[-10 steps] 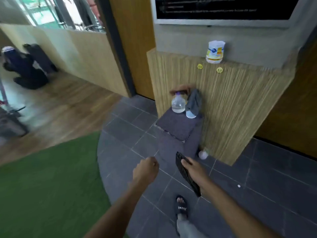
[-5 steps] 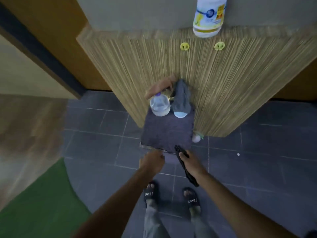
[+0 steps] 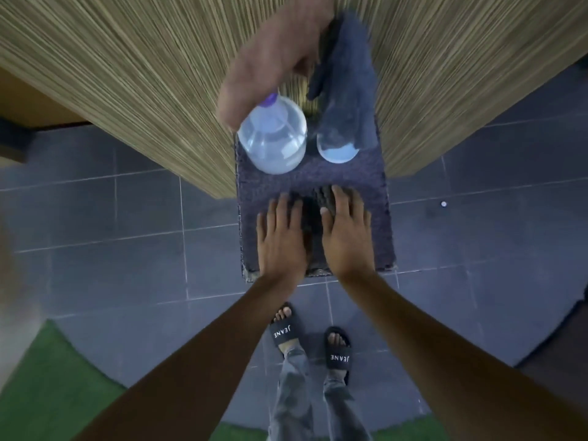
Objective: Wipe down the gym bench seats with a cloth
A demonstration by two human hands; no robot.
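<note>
The work surface is a low, block-shaped seat [image 3: 374, 198] that stands on a floor [image 3: 127, 218] of dark grey square tiles with pale grout lines, its rear edge against a wall panel [image 3: 127, 58] of fine straw-coloured vertical striping. A curved patch of green turf [image 3: 47, 393] borders the tiles at lower left. The seat top is covered in a dark purple-grey, short-pile carpet material with a frayed front edge. One dark, ribbed cloth [image 3: 319, 198] lies lengthwise on the seat top, near its front centre. The left hand [image 3: 280, 240] lies flat on the pile just left of the cloth, fingers straight and slightly apart. The right hand [image 3: 345, 237] lies flat just right of it, fingers straight and close together, their tips resting on the far end of the cloth. Two containers stand at the rear of the seat, side by side: one round, clear plastic bottle [image 3: 272, 141] with a purple cap, and one pale blue vessel [image 3: 337, 151] draped with a grey-blue towel [image 3: 348, 74]. One blurred tan shape [image 3: 270, 58] above the bottle cannot be identified. Two black slides [image 3: 281, 331] lettered JEANE stand on the tiles.
</note>
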